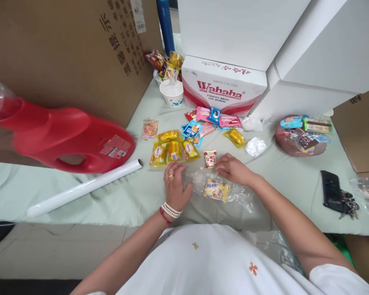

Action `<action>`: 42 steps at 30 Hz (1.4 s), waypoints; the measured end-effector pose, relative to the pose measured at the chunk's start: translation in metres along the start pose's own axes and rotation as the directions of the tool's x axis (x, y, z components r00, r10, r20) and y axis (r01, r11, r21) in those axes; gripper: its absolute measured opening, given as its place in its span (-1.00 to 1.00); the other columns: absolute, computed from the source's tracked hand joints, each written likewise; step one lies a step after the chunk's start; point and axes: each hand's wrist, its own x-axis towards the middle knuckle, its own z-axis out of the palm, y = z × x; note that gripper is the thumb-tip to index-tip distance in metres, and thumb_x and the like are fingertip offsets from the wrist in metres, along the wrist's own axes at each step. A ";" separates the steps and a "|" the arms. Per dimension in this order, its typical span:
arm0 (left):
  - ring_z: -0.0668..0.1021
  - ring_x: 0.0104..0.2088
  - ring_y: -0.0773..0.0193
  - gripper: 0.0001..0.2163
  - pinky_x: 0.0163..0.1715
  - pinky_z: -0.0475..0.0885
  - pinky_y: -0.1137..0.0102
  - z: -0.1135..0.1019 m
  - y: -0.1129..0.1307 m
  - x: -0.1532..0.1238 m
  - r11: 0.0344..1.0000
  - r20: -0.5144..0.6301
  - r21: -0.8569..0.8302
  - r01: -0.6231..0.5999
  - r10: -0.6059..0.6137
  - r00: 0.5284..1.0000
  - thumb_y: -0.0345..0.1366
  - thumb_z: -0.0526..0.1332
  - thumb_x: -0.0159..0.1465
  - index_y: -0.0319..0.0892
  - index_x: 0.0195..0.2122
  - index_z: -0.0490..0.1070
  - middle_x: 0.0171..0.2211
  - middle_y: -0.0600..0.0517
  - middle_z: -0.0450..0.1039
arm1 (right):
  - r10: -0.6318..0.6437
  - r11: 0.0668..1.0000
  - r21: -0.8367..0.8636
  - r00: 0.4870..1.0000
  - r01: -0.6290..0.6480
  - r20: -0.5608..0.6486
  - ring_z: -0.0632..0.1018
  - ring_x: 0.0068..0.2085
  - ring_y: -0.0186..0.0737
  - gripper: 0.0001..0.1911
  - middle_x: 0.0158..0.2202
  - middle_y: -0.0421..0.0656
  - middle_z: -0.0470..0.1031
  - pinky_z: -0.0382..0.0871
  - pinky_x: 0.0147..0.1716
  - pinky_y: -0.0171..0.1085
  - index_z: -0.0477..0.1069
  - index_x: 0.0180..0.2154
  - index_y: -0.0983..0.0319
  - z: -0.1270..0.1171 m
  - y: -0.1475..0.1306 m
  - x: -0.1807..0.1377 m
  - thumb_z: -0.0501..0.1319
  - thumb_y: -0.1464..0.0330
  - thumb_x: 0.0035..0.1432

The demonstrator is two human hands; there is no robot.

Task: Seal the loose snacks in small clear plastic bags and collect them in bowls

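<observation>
A crinkled clear plastic bag (241, 198) lies flat on the table in front of me, with a yellow snack packet (217, 190) on or inside it; I cannot tell which. My left hand (176, 186) rests at the bag's left side, its thumb apart from the fingers and nothing visible in it. On the other side, my right hand (233, 169) has its bent fingers pressed together on the bag's upper right edge. Just left of those fingertips is a small white-and-red packet (210, 159). Several yellow-wrapped snack cakes (174, 150) lie beyond my left hand.
A red jug (70, 137) and a white tube (86, 188) lie on the left. Pink and blue packets (203, 123) sit before the Wahaba-style water carton (224, 88). Paper cups (172, 93) stand behind. Rightward are a snack-filled bowl (295, 145), phone (331, 188) and keys (350, 205).
</observation>
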 end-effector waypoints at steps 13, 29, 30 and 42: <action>0.32 0.24 -0.16 -0.63 0.31 0.17 -0.06 0.018 0.007 0.031 0.991 -0.059 0.032 0.128 -0.126 0.990 -0.41 0.17 0.16 -0.28 0.02 0.42 0.10 -0.29 0.34 | 0.538 0.838 0.054 0.839 -0.542 0.083 0.29 -0.43 -0.31 -0.67 -0.52 -0.23 0.34 0.03 -0.43 -0.33 0.39 -0.41 0.23 0.006 0.008 0.008 0.05 0.28 0.38; 0.32 0.19 -0.24 -0.35 0.20 0.19 -0.13 0.019 0.024 0.015 0.997 0.126 0.064 0.032 -0.040 0.991 -0.10 0.30 0.21 -0.15 0.31 0.29 0.16 -0.26 0.34 | 0.457 0.870 0.217 0.889 -0.443 -0.017 0.45 -0.37 -0.26 -0.76 -0.37 -0.17 0.52 0.25 -0.34 -0.33 0.61 -0.20 0.23 0.007 -0.001 0.008 0.19 0.28 0.30; 0.30 0.23 -0.26 -0.27 0.20 0.19 -0.13 0.026 0.024 0.018 0.997 0.153 0.062 0.053 -0.062 0.986 -0.12 0.33 0.18 -0.16 0.37 0.21 0.22 -0.28 0.30 | 0.428 0.884 0.239 0.901 -0.401 -0.070 0.48 -0.35 -0.25 -0.76 -0.33 -0.14 0.53 0.29 -0.31 -0.32 0.61 -0.19 0.23 0.009 -0.005 0.006 0.17 0.30 0.31; 0.53 -0.14 0.06 -0.82 -0.04 0.46 0.13 0.001 -0.018 0.040 0.949 0.490 -0.301 0.089 0.074 0.869 -0.40 0.20 0.16 -0.13 -0.33 0.62 -0.27 -0.06 0.53 | 0.101 0.985 -0.140 0.995 -0.104 -0.025 0.41 -0.21 -0.12 -0.54 -0.20 -0.06 0.43 0.29 -0.35 -0.30 0.44 0.21 0.08 0.058 -0.075 -0.050 0.03 0.47 0.39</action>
